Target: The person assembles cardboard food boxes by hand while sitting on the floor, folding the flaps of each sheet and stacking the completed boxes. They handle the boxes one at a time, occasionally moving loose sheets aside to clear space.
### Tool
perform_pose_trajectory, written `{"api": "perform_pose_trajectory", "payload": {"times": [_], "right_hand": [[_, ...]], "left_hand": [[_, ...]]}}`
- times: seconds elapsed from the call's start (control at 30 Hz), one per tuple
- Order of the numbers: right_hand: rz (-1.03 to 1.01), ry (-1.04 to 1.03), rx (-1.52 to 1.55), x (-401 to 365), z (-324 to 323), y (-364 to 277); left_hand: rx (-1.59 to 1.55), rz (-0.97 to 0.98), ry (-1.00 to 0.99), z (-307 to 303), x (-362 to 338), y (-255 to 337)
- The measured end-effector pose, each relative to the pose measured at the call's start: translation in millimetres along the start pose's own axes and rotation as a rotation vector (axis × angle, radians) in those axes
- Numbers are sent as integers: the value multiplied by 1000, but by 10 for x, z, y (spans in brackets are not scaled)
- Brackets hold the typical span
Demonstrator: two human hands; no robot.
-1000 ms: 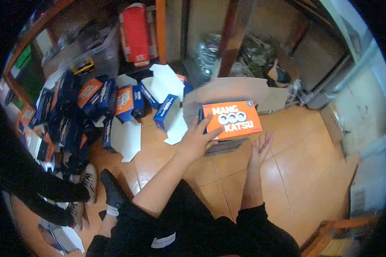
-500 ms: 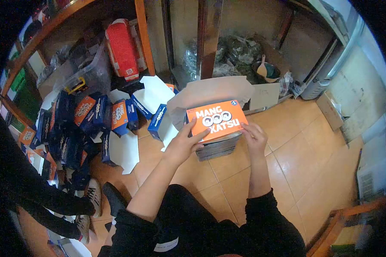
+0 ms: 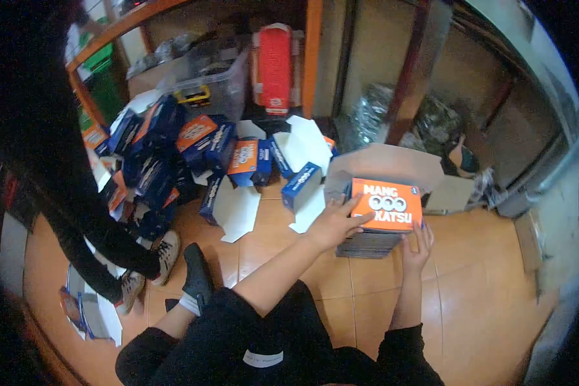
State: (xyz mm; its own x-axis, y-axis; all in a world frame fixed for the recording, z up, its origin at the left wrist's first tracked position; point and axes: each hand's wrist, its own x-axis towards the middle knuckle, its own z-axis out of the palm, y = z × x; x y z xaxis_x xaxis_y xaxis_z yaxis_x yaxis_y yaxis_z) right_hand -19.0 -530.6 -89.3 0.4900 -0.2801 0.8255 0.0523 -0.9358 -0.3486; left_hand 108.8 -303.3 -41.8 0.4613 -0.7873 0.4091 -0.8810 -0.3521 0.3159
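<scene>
Two hands are working at one orange box [image 3: 387, 204], which is lying printed face up on a dark stack [image 3: 367, 244] on the tiled floor [image 3: 482, 283]. Box's long axis is running left to right across the view, dipping slightly to the right, with the lettering reading upright toward the wearer. Left hand [image 3: 333, 222] is resting at the box's left edge, fingers spread. Right hand [image 3: 418, 242] is touching the near right corner, fingers close together; whether they are hooking under the edge is hard to tell. One white cardboard flap [image 3: 386, 164] is standing behind the box, hiding its far side. Stack's contents are too dark to identify. Blue-and-orange boxes [image 3: 174, 151] are lying heaped to the left, probably over a dozen, overlapping. Another person's two shoes [image 3: 166, 252] are showing beside the heap, body cut off.
</scene>
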Motion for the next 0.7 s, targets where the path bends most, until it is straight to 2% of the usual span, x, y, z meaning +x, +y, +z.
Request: {"api": "perform_pose_trajectory", "payload": {"times": [0.1,0.13,0.23,0.27,0.33,0.4,0.47,0.53,0.57,0.63,0.7], "right_hand": [[256,43,336,-75,172,82],[259,28,327,-96,186,116],[267,13,305,-115,239,57],[273,28,294,-93,223,-53],[264,55,258,-157,222,-187],[231,80,207,-149,273,-201],[186,125,125,-123,291,-280],[163,138,46,-111,243,-366],[161,130,14,-97,214,-409],[110,129,-70,-69,204,-465],[8,141,-173,-35,206,-471]], "left_hand": [[187,-101,-63,-66,-37,208],[244,-102,-127,-101,-94,279],[10,-55,-162,-344,-612,387],[-30,-30,-158,-420,-871,354],[-77,-124,-315,-474,-1544,109],[42,-256,-311,-631,-2395,-200],[330,-491,-460,-1075,-3168,-157],[232,-807,-303,-1257,-4247,-188],[479,-806,-208,-1470,-4609,-19],[452,-1070,-4,-1817,-5234,331],[464,-1247,219,-1967,-5864,622]]}}
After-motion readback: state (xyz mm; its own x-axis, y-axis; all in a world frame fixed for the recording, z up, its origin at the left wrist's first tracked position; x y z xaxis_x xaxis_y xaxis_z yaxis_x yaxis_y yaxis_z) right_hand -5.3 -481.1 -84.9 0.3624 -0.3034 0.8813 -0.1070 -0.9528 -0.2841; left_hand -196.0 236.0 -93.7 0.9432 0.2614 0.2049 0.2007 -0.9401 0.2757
